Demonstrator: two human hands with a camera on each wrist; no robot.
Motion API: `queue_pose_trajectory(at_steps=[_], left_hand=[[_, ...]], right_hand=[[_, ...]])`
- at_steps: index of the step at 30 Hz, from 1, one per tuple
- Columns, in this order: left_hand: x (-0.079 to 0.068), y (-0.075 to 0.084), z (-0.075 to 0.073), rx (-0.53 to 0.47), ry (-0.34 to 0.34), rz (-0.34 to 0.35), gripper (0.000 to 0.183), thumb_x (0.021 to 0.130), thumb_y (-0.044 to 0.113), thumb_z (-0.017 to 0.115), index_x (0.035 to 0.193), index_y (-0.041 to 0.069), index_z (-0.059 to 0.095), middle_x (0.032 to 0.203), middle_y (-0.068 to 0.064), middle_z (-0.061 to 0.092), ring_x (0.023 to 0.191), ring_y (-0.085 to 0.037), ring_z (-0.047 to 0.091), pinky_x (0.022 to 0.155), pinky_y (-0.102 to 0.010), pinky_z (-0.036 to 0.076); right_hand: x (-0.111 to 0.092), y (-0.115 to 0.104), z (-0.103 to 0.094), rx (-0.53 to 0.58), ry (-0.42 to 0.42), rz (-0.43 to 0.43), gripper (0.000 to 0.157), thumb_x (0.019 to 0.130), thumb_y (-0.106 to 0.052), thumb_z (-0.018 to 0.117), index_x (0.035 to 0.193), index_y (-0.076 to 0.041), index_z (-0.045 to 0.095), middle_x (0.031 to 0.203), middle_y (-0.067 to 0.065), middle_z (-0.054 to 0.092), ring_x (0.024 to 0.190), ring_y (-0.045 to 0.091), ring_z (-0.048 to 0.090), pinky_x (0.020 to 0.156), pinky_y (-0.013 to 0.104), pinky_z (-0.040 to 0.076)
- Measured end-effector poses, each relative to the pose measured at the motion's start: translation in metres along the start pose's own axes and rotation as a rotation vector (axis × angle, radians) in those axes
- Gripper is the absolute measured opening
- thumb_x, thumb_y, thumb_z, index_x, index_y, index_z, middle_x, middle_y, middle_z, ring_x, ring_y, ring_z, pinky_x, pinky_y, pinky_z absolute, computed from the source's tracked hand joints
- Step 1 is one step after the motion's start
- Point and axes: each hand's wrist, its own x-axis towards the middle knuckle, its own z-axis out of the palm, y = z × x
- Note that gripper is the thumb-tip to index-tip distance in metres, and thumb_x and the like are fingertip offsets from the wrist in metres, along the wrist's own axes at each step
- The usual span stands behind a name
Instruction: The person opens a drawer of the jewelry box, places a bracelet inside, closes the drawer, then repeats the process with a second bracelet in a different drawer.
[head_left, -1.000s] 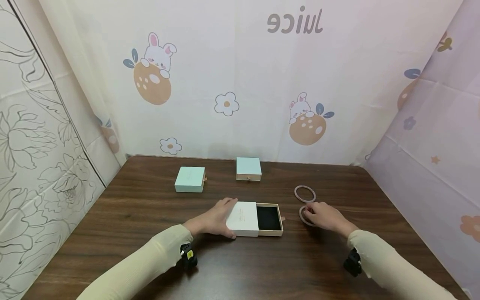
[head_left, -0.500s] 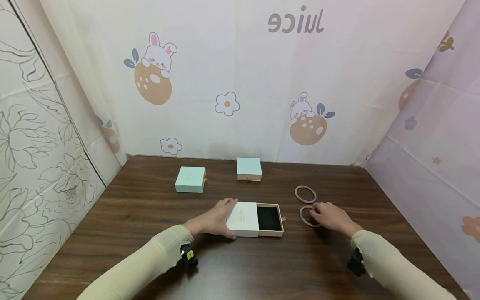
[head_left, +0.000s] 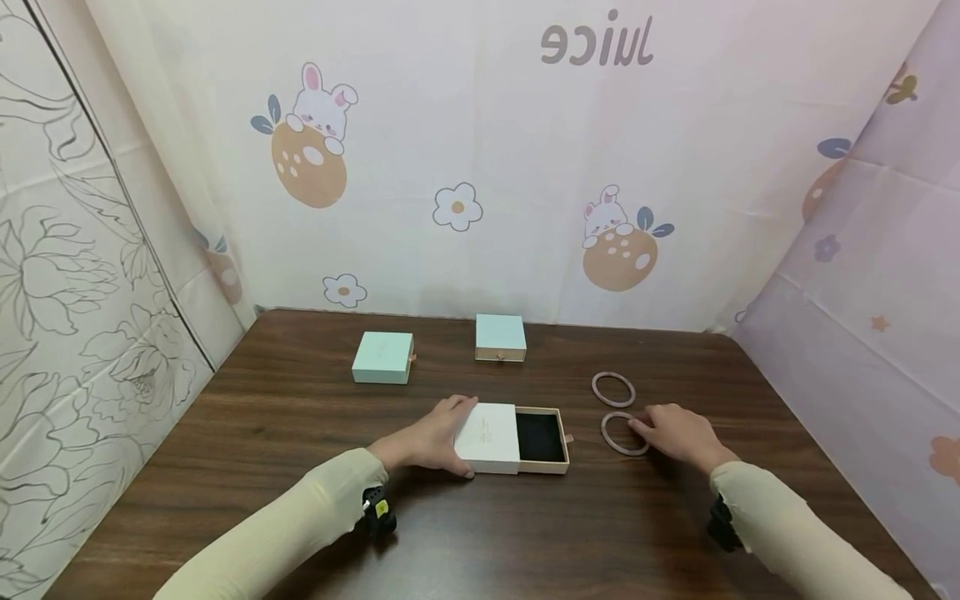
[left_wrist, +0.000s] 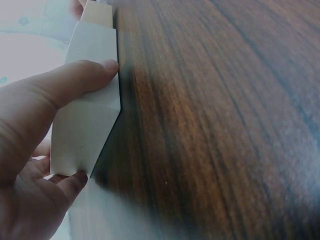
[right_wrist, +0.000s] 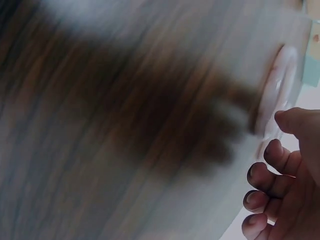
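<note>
My left hand [head_left: 431,437] grips a white drawer box [head_left: 486,437] from its left side. In the left wrist view, the thumb lies along the box's near wall and other fingertips reach its end. The box's drawer [head_left: 542,467] is pulled out to the right, showing a black lining and a small ribbon tab. My right hand [head_left: 681,435] hovers at the right side of a pale bangle [head_left: 604,430] lying on the table. In the right wrist view, the thumb overlaps the bangle, and the other fingers hang loosely curled, apart from it. Just behind lies a second bangle [head_left: 595,387].
Two mint-green drawer boxes stand farther back: one box [head_left: 382,358] at left with its tab facing right, the other box [head_left: 500,336] at the back middle with its drawer front facing me. A dark wooden table [head_left: 480,542] carries everything, with printed curtains [head_left: 510,125] around it.
My right hand has drawn to the right, from over the near bangle to its right edge. Both bangles stay in place. The left hand and the white box have not moved.
</note>
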Motion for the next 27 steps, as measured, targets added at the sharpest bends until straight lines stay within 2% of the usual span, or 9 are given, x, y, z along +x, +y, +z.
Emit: queue_pose_trajectory(at_steps=[7,10,16,27], left_hand=[[0.001,0.002,-0.001,0.002,-0.008,-0.002,0.107,0.068,0.031,0.084,0.149,-0.002,0.022,0.145,-0.018,0.03,0.129,-0.029,0.032,0.1,-0.043,0.036],[0.001,0.001,-0.001,0.004,-0.007,-0.001,0.108,0.067,0.031,0.085,0.149,-0.002,0.022,0.145,-0.018,0.03,0.129,-0.029,0.032,0.1,-0.043,0.036],[0.002,-0.001,0.001,-0.002,-0.004,-0.003,0.108,0.067,0.031,0.085,0.149,-0.002,0.023,0.145,-0.017,0.03,0.128,-0.028,0.032,0.1,-0.043,0.036],[0.003,-0.002,0.001,0.015,-0.006,-0.008,0.108,0.067,0.032,0.085,0.149,-0.002,0.023,0.145,-0.017,0.031,0.128,-0.028,0.033,0.101,-0.042,0.035]], right_hand=[[-0.002,0.012,0.004,-0.037,-0.028,0.004,0.036,0.097,-0.038,0.051,0.071,-0.012,0.051,0.059,0.0,0.044,0.051,0.014,0.041,0.048,0.031,0.031],[-0.001,0.013,0.004,-0.069,-0.014,-0.023,0.036,0.098,-0.036,0.05,0.072,-0.011,0.053,0.06,0.0,0.046,0.053,0.014,0.043,0.049,0.033,0.034],[0.001,0.012,0.006,-0.161,0.039,-0.089,0.03,0.098,-0.028,0.051,0.074,-0.011,0.055,0.062,-0.001,0.048,0.055,0.014,0.047,0.052,0.036,0.039],[0.0,0.012,0.008,-0.233,0.048,-0.144,0.023,0.096,-0.014,0.054,0.074,-0.008,0.053,0.061,0.001,0.047,0.054,0.018,0.05,0.048,0.036,0.042]])
